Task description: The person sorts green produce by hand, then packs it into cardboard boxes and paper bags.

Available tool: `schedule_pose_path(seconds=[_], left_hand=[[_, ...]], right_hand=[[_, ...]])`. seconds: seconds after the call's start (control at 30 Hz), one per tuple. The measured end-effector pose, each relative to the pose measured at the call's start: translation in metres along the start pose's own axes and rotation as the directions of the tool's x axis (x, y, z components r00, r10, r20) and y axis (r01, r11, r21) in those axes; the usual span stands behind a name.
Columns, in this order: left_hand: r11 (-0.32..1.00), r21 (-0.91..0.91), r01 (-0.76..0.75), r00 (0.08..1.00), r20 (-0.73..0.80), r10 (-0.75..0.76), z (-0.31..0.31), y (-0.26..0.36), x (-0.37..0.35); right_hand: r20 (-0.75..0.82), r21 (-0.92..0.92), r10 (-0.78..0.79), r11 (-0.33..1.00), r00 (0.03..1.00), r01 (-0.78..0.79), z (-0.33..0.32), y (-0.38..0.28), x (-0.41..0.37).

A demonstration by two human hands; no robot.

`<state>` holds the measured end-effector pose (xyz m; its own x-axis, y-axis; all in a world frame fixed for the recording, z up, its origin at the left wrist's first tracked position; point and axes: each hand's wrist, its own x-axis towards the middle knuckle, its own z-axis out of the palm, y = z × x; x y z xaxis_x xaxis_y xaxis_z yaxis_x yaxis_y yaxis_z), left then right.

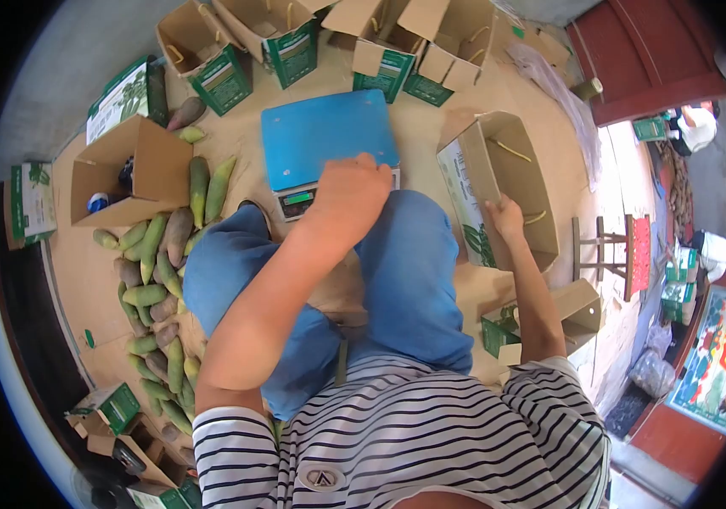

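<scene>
My right hand (507,220) grips the near rim of an open cardboard box (537,178) with a printed white and green side and yellow cord handles. Nothing shows inside the part of it I can see. My left hand (354,188) is over the front edge of a digital scale (329,136) with a blue platform and a lit green display. Its fingers are bent down, slightly blurred and mostly hidden behind the back of the hand. The scale's platform carries nothing that I can see. It stands just beyond my bent knees.
Many green and purplish sweet-potato-like roots (152,294) lie to my left, beside an open carton (146,161). Several open green-labelled boxes (220,81) stand behind the scale. On the right are a small wooden stool (637,254), another box (582,314) and people farther off.
</scene>
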<state>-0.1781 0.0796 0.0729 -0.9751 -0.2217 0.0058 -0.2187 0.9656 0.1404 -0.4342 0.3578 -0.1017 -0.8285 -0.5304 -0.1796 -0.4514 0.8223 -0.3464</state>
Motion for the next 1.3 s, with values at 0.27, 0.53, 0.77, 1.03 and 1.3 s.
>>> schedule_pose_path(seconds=[0.27,0.53,0.77,1.03,1.3], left_hand=[[0.992,-0.114,-0.06,0.993,-0.105,0.048,-0.004,0.002,-0.008],[0.989,-0.144,-0.035,0.988,-0.151,0.013,0.003,-0.001,-0.022],[0.997,-0.044,0.069,0.986,-0.151,-0.075,0.021,-0.011,-0.023],[0.994,-0.065,0.092,0.987,-0.123,-0.1,-0.008,-0.018,-0.039],[0.978,-0.146,0.152,0.988,0.015,-0.152,-0.008,-0.019,-0.036]], right_hand=[[-0.091,0.344,-0.205,0.912,0.975,0.224,-0.111,-0.125,-0.053],[0.076,0.104,-0.741,0.671,0.667,0.734,-0.11,-0.266,-0.009],[0.386,-0.027,-0.759,0.559,0.524,0.829,-0.021,-0.334,0.039],[0.471,-0.037,-0.77,0.471,0.431,0.881,-0.028,-0.36,0.036],[0.771,0.408,-0.27,0.905,0.576,-0.123,-0.025,-0.363,0.027]])
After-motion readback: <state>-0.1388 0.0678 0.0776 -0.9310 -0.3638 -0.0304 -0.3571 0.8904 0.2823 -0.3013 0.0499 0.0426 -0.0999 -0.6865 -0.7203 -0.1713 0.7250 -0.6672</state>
